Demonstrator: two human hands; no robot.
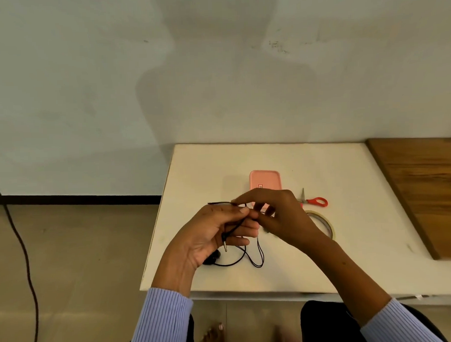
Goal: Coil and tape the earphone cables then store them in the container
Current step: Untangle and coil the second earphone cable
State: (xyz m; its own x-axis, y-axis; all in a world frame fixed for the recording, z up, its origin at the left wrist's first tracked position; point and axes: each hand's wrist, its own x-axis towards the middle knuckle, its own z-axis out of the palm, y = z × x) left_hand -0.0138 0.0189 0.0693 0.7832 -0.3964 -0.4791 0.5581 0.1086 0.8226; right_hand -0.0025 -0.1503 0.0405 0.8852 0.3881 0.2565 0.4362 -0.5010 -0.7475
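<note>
thin black earphone cable (250, 254) in loose loops, pinched in left hand (216, 232) and right hand (279, 215) grips

My hands meet over the middle of the white table (349, 243), w/ the pink container (265, 179) just behind them, so a straight reach fwd runs into it. On my right the scissors (314, 201) and tape roll (323, 223) sit close by the right hand (279, 215), w/ bare tabletop beyond them up to the wooden board (424, 189). Black cable loops (258, 259) lie under my hands toward the near edge, but the far strip behind the container and the left edge by my left hand (213, 232) are open.
</note>
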